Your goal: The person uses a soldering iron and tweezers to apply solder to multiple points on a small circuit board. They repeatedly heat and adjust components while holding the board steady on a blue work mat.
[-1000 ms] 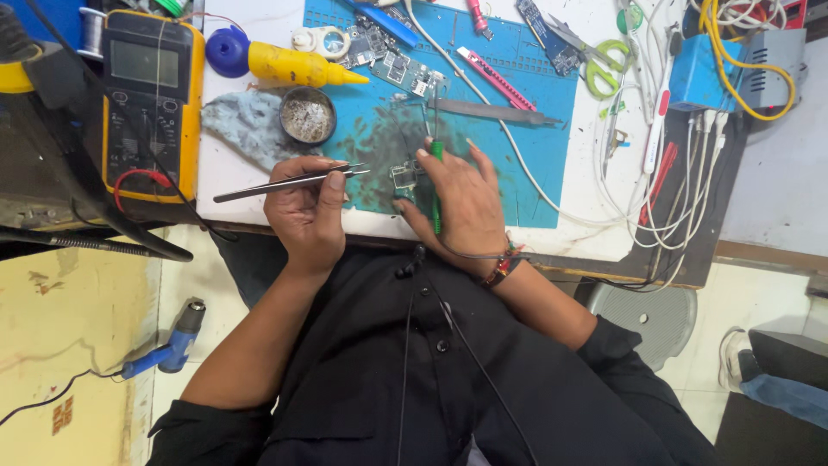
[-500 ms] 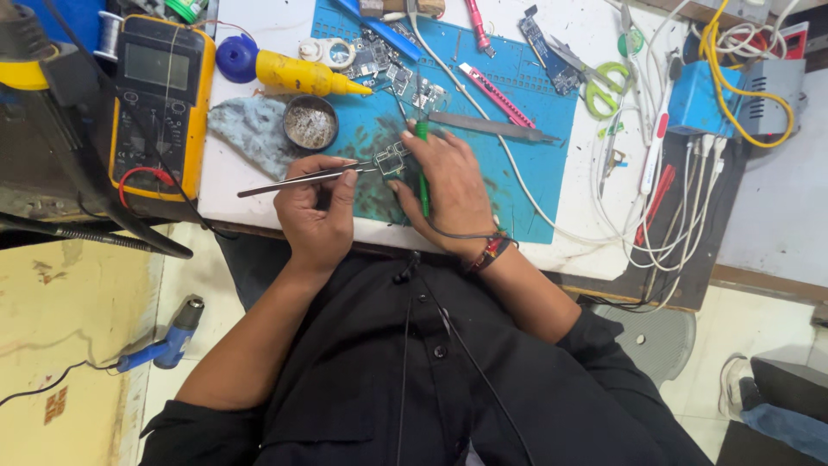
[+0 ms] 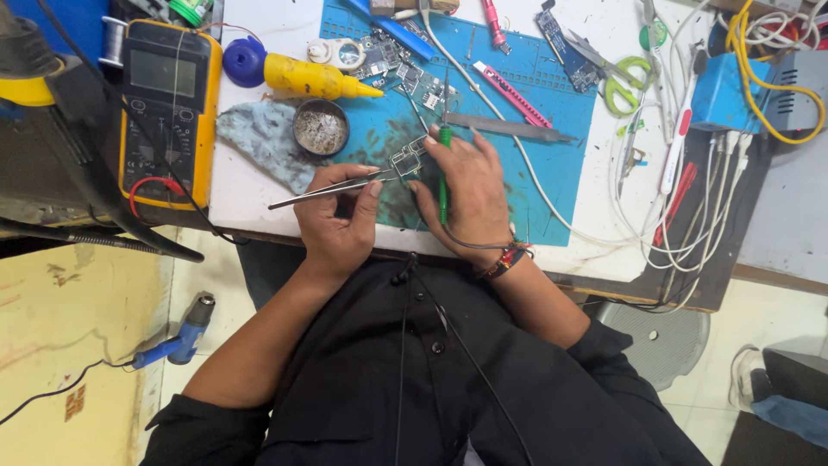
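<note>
My left hand (image 3: 341,220) pinches thin metal tweezers (image 3: 323,188) whose tips reach a small circuit board (image 3: 405,160) on the blue work mat (image 3: 535,185). My right hand (image 3: 466,194) rests on the mat beside the board and grips a green-handled soldering iron (image 3: 443,173), its tip pointing away from me near the board. A black cord runs from the iron back over my wrist. A small round tin (image 3: 320,128) of brass wool sits just left of the board on a grey rag (image 3: 259,138).
A yellow multimeter (image 3: 164,95) lies at left, a yellow glue bottle (image 3: 315,79) and more boards (image 3: 384,56) behind. A pink utility knife (image 3: 517,95), green scissors (image 3: 617,73), white cables (image 3: 690,198) and a blue box (image 3: 720,91) crowd the right. A blue hot-air gun (image 3: 177,341) lies on the floor.
Both hands and the board have shifted slightly farther from me on the mat; the tweezers stay pinched and the iron stays gripped.
</note>
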